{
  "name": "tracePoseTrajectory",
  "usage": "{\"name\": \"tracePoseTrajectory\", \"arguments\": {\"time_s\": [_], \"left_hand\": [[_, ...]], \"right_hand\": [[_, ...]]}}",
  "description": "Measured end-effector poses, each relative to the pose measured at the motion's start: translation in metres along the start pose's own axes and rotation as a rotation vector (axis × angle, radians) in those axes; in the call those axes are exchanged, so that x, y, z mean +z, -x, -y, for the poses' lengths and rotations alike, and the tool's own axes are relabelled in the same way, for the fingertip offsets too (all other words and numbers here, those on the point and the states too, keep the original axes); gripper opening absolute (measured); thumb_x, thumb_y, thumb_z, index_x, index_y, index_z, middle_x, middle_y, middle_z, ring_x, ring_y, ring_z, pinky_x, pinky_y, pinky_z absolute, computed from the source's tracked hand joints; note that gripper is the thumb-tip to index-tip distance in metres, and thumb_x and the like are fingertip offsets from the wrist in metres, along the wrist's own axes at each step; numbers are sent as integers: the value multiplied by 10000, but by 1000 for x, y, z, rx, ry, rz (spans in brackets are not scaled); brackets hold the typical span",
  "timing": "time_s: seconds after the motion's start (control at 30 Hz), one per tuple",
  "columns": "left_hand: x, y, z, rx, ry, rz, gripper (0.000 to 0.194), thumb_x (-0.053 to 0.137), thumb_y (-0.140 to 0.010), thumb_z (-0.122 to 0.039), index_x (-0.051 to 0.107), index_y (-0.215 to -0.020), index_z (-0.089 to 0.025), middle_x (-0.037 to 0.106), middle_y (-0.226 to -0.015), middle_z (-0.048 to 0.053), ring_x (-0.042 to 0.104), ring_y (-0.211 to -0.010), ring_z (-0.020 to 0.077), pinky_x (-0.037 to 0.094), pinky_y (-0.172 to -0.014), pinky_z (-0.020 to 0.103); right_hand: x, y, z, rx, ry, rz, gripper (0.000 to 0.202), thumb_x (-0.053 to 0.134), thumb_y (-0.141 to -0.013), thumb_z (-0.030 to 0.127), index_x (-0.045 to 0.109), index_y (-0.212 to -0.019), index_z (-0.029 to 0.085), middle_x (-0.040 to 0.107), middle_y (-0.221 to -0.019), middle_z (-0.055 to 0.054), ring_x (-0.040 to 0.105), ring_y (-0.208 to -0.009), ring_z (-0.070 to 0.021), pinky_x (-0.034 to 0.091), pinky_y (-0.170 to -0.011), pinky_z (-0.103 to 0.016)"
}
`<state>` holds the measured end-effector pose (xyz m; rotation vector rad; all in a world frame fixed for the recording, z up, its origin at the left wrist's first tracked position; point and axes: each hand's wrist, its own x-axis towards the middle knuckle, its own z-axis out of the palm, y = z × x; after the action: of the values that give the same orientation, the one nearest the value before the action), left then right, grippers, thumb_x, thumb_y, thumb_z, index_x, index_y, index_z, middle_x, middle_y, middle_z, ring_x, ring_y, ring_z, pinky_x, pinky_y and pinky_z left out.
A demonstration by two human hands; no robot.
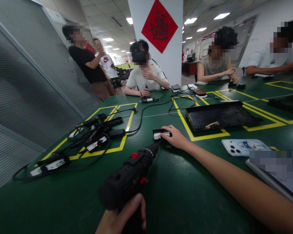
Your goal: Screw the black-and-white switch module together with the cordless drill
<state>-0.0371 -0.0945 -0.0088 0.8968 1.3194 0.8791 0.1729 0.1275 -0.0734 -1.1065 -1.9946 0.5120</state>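
My left hand (127, 211) is wrapped round the handle of a black cordless drill (127, 175) with red switches. The drill points up and to the right, its thin bit ending close to a small black box with white parts (157, 136). Whether the bit touches the box cannot be made out. My right hand (173, 137) reaches in from the right and grips the right end of that box on the green table (175, 188), with thumb and fingers closed on it.
Black adapters with tangled cables (95, 136) lie at the left inside yellow tape. A black tray (219, 115), a phone (244, 147) and a laptop-like device (278, 175) are at the right. Cables and a pen-like tool (148, 100) lie farther back. Several people are around the table.
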Motion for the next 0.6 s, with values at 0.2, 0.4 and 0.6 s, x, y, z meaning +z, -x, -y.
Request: {"name": "tracePoseTrajectory", "arguments": {"time_s": [0.2,0.4,0.6], "left_hand": [[3,0,-2,32,11,14,480,567,-772,-492,467,-1110,-166,585,-559,-5,571,-465,190,447,-498,320],[-1,-3,2,11,-23,29,401,586,-744,-529,619,-805,-133,601,-554,33,568,-474,186,457,-514,323],[-3,-3,1,-17,-98,73,469,566,-748,-562,611,-570,-131,603,-520,55,572,-517,192,453,-551,316]], "right_hand": [[0,0,-1,-16,5,-1,427,507,-856,482,554,-1191,222,532,-1074,-66,556,-960,-179,415,-887,-320],[1,-1,-3,-7,12,-5,443,503,-851,500,556,-1196,227,535,-1067,-68,560,-949,-182,420,-879,-324],[1,-2,-3,-6,11,-4,451,504,-846,510,561,-1192,226,533,-1075,-69,559,-948,-185,421,-875,-328]]}}
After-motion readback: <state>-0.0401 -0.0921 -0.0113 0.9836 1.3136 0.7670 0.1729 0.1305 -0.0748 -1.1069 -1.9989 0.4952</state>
